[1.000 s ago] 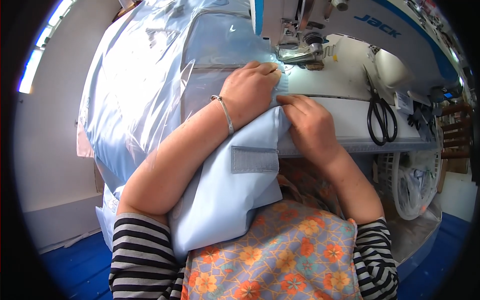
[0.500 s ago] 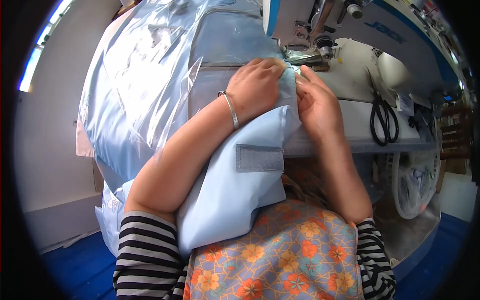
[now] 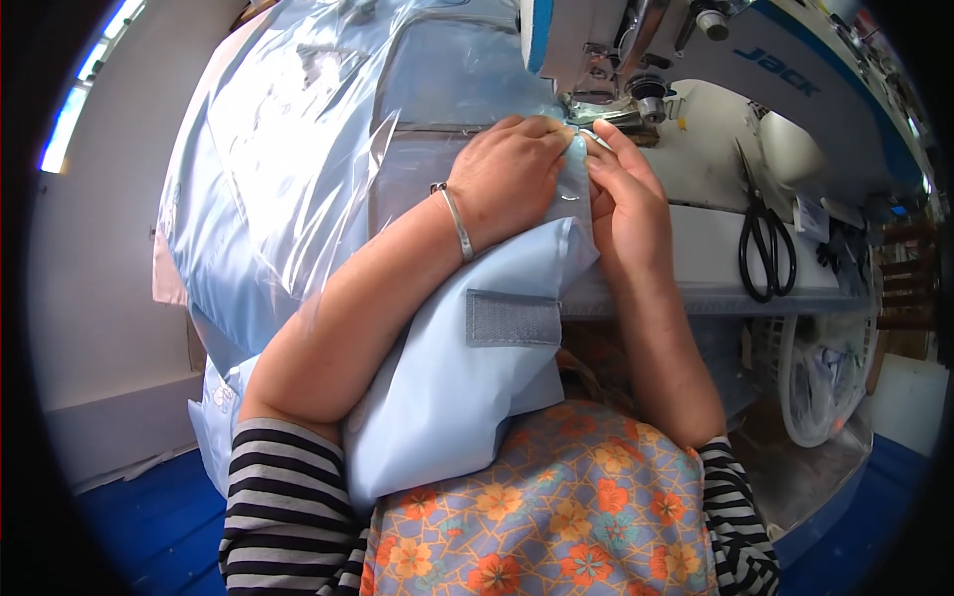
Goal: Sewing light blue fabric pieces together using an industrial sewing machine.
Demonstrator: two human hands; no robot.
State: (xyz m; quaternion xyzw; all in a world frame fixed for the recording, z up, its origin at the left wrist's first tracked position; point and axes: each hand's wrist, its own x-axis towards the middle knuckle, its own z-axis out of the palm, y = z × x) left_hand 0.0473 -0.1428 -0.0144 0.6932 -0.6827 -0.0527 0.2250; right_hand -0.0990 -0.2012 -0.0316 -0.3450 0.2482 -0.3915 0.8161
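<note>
Light blue fabric [image 3: 437,397] with a clear plastic layer [image 3: 268,189] spreads over the sewing table and hangs down onto my lap. A grey hook-and-loop patch [image 3: 514,319] is stitched on the hanging part. My left hand [image 3: 512,171], a silver bangle at its wrist, lies on the fabric with bent fingers closed on the edge, just in front of the presser foot. Facing it, my right hand [image 3: 628,189] pinches the same edge between thumb and fingers. The white sewing machine [image 3: 676,70] stands over the work; its needle tip cannot be made out.
Black-handled scissors [image 3: 757,207] lie on the table right of my right hand. Beyond them are small items near the machine's base. Below the tabletop at right hangs a white plastic basket [image 3: 790,397] with scraps inside. A white wall [image 3: 109,298] stands at left.
The fabric edge between my hands has turned up slightly, and my right fingertips have shifted a little left toward my left hand. The hanging fabric's corner has moved slightly.
</note>
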